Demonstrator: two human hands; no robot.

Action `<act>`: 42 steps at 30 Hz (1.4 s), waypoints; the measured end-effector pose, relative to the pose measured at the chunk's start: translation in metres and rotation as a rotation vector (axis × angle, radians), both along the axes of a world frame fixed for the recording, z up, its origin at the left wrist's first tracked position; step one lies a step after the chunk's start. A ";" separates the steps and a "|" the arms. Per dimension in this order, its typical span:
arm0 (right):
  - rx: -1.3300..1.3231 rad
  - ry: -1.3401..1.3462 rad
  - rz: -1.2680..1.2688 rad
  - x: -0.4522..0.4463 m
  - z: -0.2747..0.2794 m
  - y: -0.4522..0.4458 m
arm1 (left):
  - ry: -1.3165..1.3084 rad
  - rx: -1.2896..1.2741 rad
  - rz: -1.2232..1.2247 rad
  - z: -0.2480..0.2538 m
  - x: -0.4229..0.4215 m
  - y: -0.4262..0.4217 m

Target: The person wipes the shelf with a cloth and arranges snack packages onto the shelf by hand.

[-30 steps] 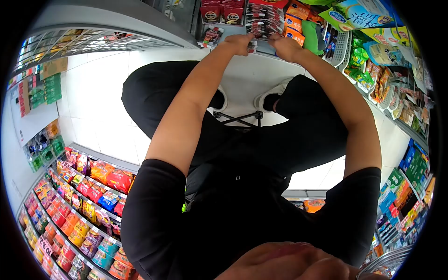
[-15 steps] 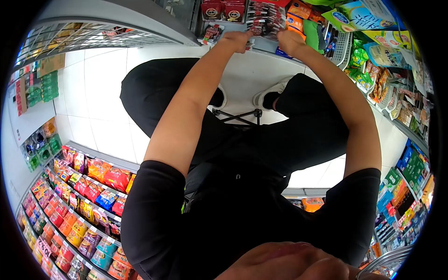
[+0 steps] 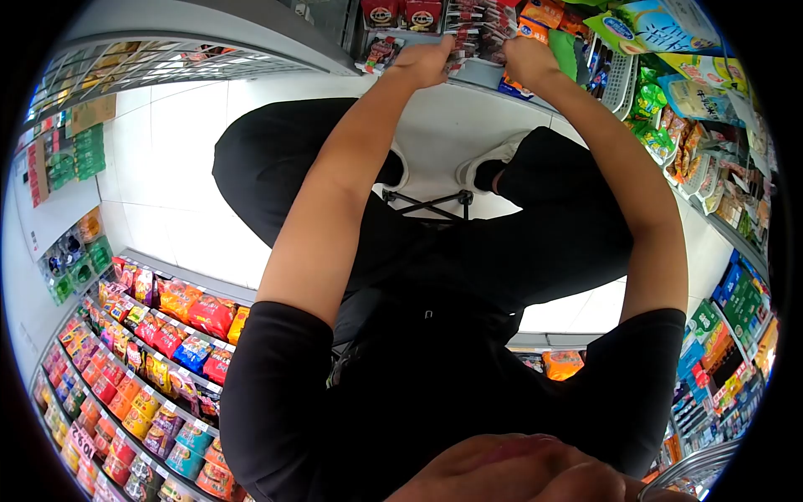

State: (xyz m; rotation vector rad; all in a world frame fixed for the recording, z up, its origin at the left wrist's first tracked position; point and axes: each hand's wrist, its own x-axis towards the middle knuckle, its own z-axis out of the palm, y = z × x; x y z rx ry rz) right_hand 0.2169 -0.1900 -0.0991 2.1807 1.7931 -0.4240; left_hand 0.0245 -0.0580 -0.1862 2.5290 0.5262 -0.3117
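Small dark-and-red packets (image 3: 479, 33) lie in a row on the shelf at the top middle. My left hand (image 3: 427, 62) is at the left side of these packets, its fingers bent; what they hold, if anything, is too small to tell. On the right side of the packets is my right hand (image 3: 529, 62), with its fingers curled and mostly hidden. Left of my left hand lies a separate packet group (image 3: 381, 53). Orange packets (image 3: 539, 17) sit just beyond my right hand, and a blue packet (image 3: 514, 88) shows below it at the shelf edge.
Red packs (image 3: 401, 14) stand at the back of the shelf. A white basket (image 3: 617, 82) and green snack bags (image 3: 649, 100) are to the right. A wire rack (image 3: 159, 63) is at the upper left. Snack shelves (image 3: 150, 376) fill the lower left. A folding stool's legs (image 3: 427, 203) show between the feet.
Both hands have moved slightly upward, farther over the shelf, and my right hand also shifted right. The blue packet below my right hand has come into view.
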 end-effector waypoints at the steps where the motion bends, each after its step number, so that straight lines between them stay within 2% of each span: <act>1: 0.010 0.002 0.001 0.000 0.000 -0.001 | -0.012 -0.012 0.025 0.005 -0.001 -0.002; 8: 0.033 0.007 -0.062 -0.002 0.004 -0.001 | -0.118 -0.007 0.021 0.004 -0.001 -0.007; 15: 0.023 0.060 -0.093 0.002 0.005 -0.001 | -0.100 -0.115 0.216 0.003 0.012 -0.012; 17: 0.115 0.113 -0.040 0.009 -0.020 -0.009 | -0.116 -0.138 0.251 -0.005 0.017 -0.009; 21: 0.105 0.144 0.023 0.003 -0.020 -0.008 | -0.114 -0.051 0.258 -0.004 0.020 -0.010; 24: 0.093 0.056 0.087 -0.001 -0.014 -0.009 | -0.100 0.036 0.248 -0.002 0.017 -0.007; 27: 0.066 0.059 -0.019 -0.002 -0.002 -0.007 | -0.067 0.062 0.240 0.009 0.012 -0.004; 39: 0.040 0.069 -0.056 -0.001 0.011 -0.006 | -0.052 0.129 0.220 0.015 0.002 -0.003; 42: -0.028 0.035 -0.131 0.005 0.000 -0.002 | -0.056 0.161 0.217 0.014 0.001 -0.003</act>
